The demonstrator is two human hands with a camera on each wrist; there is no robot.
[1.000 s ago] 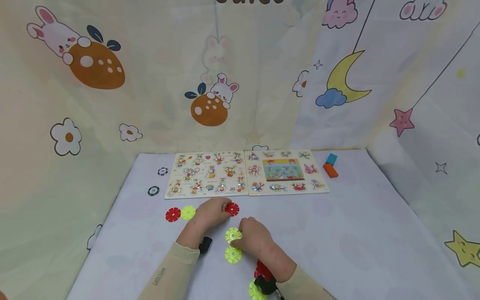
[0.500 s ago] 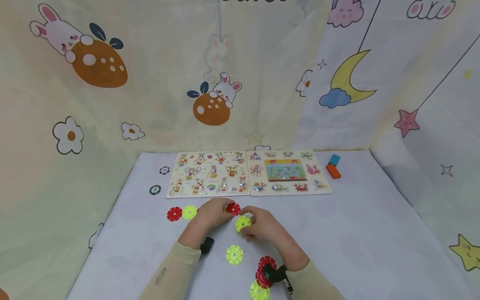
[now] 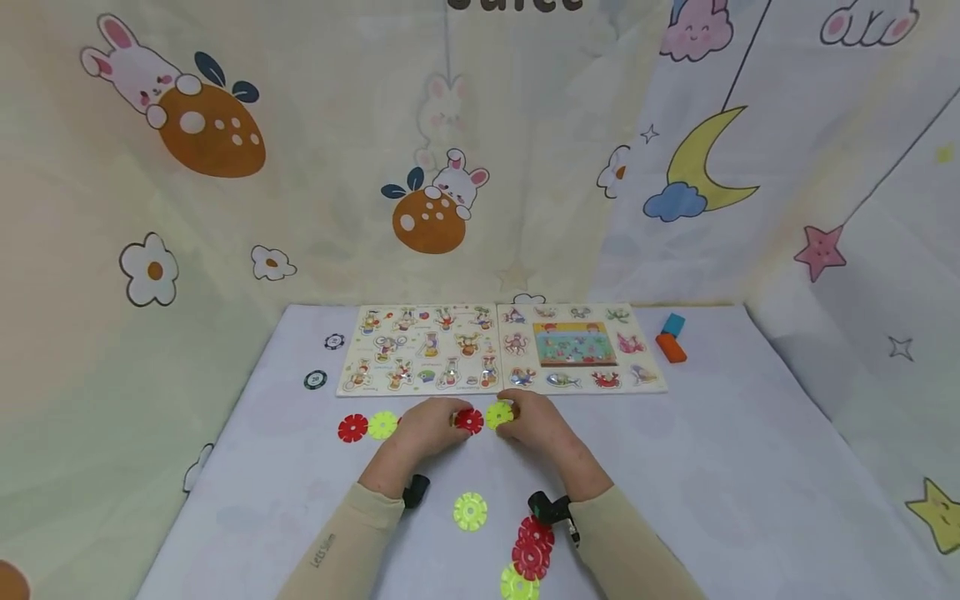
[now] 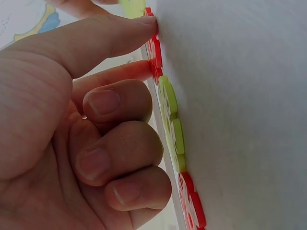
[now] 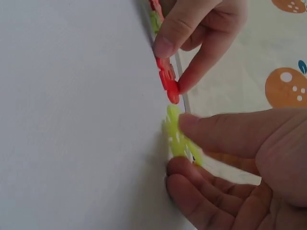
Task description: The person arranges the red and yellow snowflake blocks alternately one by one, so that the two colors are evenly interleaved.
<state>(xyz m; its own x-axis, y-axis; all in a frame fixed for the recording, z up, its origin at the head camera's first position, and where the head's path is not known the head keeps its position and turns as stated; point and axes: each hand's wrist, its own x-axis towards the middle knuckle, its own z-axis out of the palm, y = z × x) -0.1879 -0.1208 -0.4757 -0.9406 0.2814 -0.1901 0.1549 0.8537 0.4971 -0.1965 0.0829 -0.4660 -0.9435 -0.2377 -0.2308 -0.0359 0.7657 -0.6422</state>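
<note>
My left hand (image 3: 426,432) pinches a red snowflake disc (image 3: 469,421) between thumb and forefinger, its other fingers curled in the left wrist view. That disc stands at the right end of a row, in line with a yellow-green disc (image 4: 171,120) and another red one (image 4: 191,201); the left hand covers the row's middle in the head view. Just to the right, my right hand (image 3: 542,427) holds a yellow-green snowflake disc (image 3: 499,414) by its edges. In the right wrist view this disc (image 5: 176,134) is tilted, its rim close to the red disc's end.
A loose yellow-green disc (image 3: 470,511) lies nearer me, with overlapping red discs (image 3: 532,554) and a yellow-green one (image 3: 519,585) by the right sleeve. Behind the hands lie two picture puzzle boards (image 3: 420,350). Blue and orange blocks (image 3: 671,347) sit right, two chips (image 3: 316,380) left.
My right hand has picked up a yellow-green disc from the table and carried it away from me, up beside the red disc. The left hand has kept its hold on the red disc.
</note>
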